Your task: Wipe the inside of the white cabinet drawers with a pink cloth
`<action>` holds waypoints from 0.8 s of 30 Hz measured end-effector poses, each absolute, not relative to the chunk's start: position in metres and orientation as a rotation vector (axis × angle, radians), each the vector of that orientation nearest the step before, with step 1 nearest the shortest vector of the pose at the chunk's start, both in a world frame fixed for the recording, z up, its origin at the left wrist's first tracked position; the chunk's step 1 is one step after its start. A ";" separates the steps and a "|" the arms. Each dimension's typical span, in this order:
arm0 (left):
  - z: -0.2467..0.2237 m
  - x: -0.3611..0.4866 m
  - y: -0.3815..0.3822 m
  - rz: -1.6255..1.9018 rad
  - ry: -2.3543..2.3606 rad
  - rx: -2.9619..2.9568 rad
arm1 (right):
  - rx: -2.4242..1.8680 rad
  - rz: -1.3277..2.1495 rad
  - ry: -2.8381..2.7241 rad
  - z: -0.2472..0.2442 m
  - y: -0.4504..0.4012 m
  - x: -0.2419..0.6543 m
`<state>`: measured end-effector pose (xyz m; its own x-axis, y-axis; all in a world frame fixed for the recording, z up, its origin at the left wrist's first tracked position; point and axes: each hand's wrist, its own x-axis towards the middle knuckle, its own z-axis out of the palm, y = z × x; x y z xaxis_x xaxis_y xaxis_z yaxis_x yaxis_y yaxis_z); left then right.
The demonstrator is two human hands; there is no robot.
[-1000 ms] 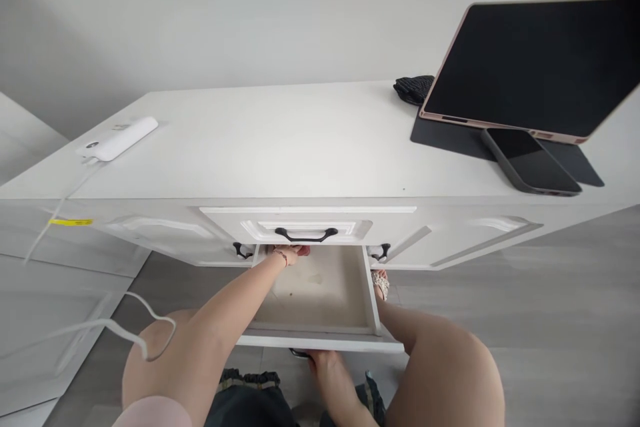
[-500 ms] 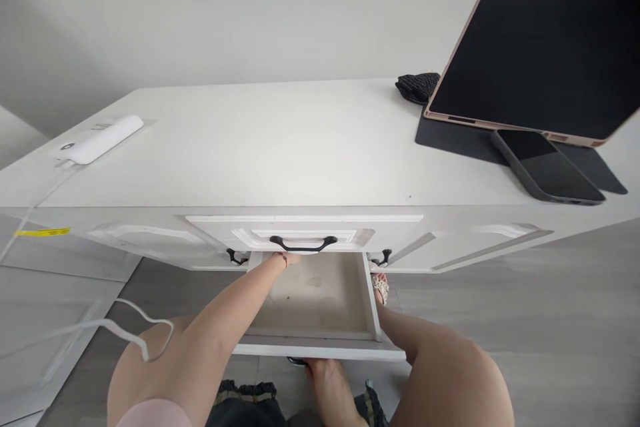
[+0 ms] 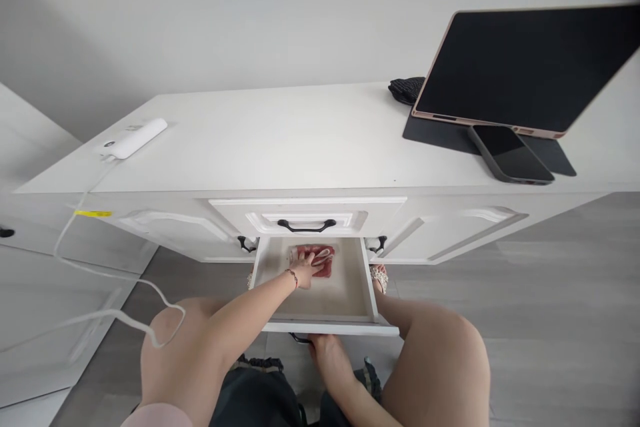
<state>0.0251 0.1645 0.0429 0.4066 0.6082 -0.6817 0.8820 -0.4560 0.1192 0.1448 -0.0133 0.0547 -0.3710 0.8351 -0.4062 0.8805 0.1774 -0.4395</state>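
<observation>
A drawer (image 3: 340, 329) of the white cabinet is pulled out toward me. In it, near the back, lies a red patterned cloth item (image 3: 325, 270) with a pale strap or cord on top. My left hand (image 3: 303, 272), with a red bracelet at the wrist, rests on its left and front part, fingers spread. Below the drawer front, my right hand (image 3: 323, 345) is beside the dark drawer handle (image 3: 299, 339); its fingers are mostly hidden under the drawer's edge.
On the white cabinet top (image 3: 275, 140) are a white power device (image 3: 135, 139) with a cable, a dark-screened laptop or tablet (image 3: 520, 70), a phone (image 3: 510, 155) and a black pouch (image 3: 406, 89). A closed drawer with a black handle (image 3: 307, 225) sits above the open one.
My left hand has come forward from the drawer's back, and the red cloth item now shows under it. The view has shifted slightly. My right hand stays below the drawer front.
</observation>
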 end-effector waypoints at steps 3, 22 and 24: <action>0.046 0.029 0.145 -0.822 1.188 2.184 | 1.740 -1.030 2.260 0.064 -0.012 0.145; 0.046 0.091 0.111 -0.801 1.031 2.187 | 1.754 -0.844 2.380 0.056 -0.016 0.145; 0.042 0.097 0.116 -0.760 1.060 2.228 | 1.752 -0.768 2.463 0.045 -0.018 0.145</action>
<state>0.0972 0.1159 0.0420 0.5287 0.4980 -0.6874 0.8109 -0.5357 0.2356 0.1455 -0.0182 0.0451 -0.3685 0.8817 -0.2946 0.8928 0.2474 -0.3764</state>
